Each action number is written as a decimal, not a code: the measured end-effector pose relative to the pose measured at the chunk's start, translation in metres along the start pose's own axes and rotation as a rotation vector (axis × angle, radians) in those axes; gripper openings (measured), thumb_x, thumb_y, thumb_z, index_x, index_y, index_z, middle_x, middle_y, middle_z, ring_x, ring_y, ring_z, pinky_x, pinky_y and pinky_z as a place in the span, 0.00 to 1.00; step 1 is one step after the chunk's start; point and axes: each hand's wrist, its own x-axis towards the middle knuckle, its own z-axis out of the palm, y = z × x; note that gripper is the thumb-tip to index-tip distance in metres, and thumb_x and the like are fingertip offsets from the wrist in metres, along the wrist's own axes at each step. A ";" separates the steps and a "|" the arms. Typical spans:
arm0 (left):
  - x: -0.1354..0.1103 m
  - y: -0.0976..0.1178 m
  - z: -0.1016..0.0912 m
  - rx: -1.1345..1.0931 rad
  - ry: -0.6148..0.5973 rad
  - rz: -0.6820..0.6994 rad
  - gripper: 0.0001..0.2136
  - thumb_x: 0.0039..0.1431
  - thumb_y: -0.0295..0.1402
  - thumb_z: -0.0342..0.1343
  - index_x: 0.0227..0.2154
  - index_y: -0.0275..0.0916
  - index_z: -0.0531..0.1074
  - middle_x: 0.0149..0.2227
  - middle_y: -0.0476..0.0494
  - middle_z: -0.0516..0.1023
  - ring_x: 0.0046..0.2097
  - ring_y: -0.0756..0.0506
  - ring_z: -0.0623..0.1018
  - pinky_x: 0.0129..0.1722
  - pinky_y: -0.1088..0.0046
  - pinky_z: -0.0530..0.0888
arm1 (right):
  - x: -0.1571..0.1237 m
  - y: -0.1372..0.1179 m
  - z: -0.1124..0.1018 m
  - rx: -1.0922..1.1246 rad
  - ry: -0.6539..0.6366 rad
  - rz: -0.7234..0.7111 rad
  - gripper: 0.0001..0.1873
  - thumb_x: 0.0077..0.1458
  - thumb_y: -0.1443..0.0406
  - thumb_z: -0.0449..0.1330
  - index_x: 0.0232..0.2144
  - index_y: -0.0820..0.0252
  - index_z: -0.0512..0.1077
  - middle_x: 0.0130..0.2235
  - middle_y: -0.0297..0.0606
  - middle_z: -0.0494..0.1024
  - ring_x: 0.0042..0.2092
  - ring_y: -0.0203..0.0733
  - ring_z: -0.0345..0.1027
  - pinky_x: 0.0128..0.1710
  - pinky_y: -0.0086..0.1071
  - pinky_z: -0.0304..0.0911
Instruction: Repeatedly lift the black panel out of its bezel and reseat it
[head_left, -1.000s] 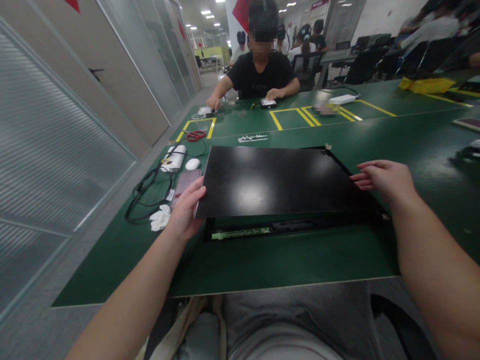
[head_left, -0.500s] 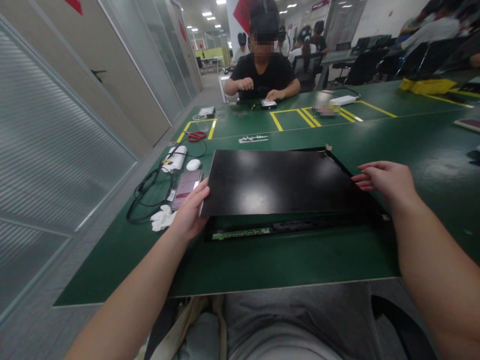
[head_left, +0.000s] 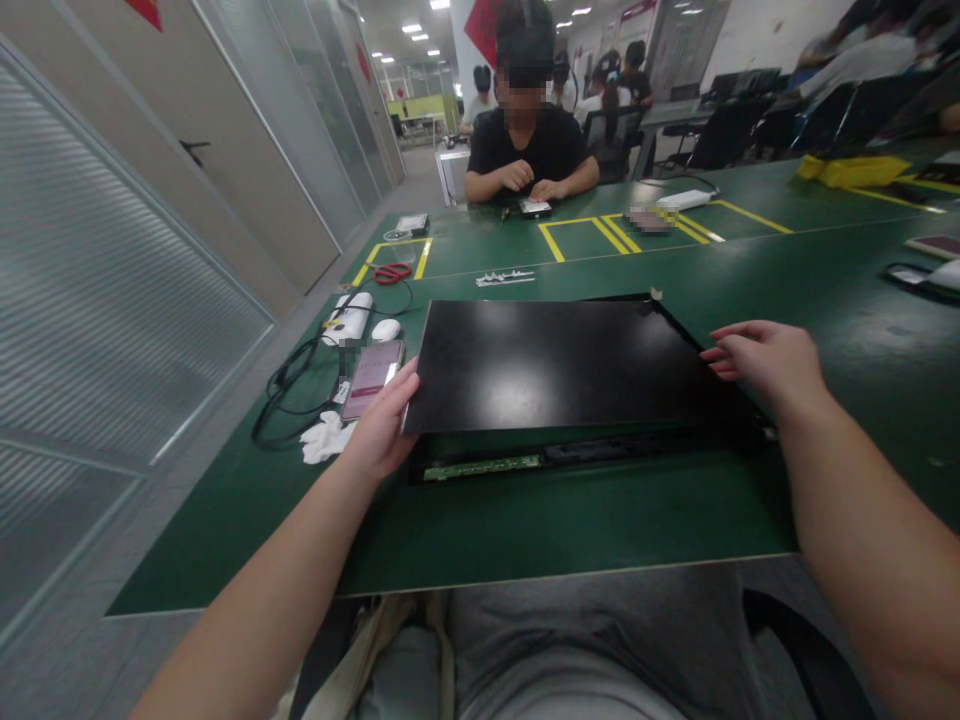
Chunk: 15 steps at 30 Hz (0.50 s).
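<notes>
A black flat display panel lies tilted over a black frame, its left side raised. My left hand grips the panel's left edge, thumb on top and fingers beneath. At the right side, my right hand has its fingers partly stretched and apart, fingertips at the frame's right edge; whether they touch it I cannot tell. A green circuit strip shows along the frame's near side. The panel hides most of the frame.
Left of the panel lie a phone, a white round case, a black cable, crumpled white tissue and red-handled scissors. White strips lie beyond. Across the green table sits a person handling a small device.
My hands and the panel stay almost in place. The person opposite has moved a raised hand toward the small device. More of a dark-and-white object shows at the far right.
</notes>
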 end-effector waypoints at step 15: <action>0.002 -0.002 -0.002 -0.013 0.029 -0.031 0.19 0.56 0.32 0.68 0.51 0.43 0.82 0.51 0.40 0.86 0.47 0.38 0.85 0.30 0.75 0.78 | 0.004 0.006 -0.001 -0.055 -0.042 -0.026 0.10 0.52 0.75 0.62 0.35 0.61 0.79 0.28 0.40 0.82 0.25 0.37 0.76 0.22 0.24 0.72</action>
